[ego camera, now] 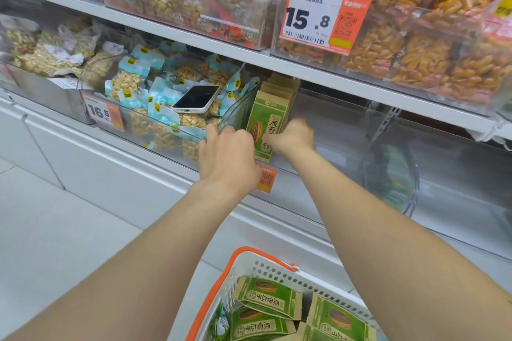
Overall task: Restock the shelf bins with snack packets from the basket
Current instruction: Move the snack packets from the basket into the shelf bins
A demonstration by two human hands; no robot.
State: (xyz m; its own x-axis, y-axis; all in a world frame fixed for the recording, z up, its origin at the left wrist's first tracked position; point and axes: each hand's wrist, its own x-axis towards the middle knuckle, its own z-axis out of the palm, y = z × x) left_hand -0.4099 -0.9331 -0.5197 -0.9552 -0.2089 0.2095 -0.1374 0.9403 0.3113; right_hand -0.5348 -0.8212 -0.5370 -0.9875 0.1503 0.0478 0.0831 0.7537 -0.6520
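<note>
I'm seeing left hand at packets' 9 o'clock, right hand at 3, both curling fingers; can't tell if gripping. Basket sitting at 6.

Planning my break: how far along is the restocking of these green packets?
Partway. A row of packets already stands in the clear bin. The left hand and right hand are at the front packet. Several loose packets remain in the basket.

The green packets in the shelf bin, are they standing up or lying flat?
Standing up: the green packets sit on end in a row, with the left hand and right hand at the front one.
</note>
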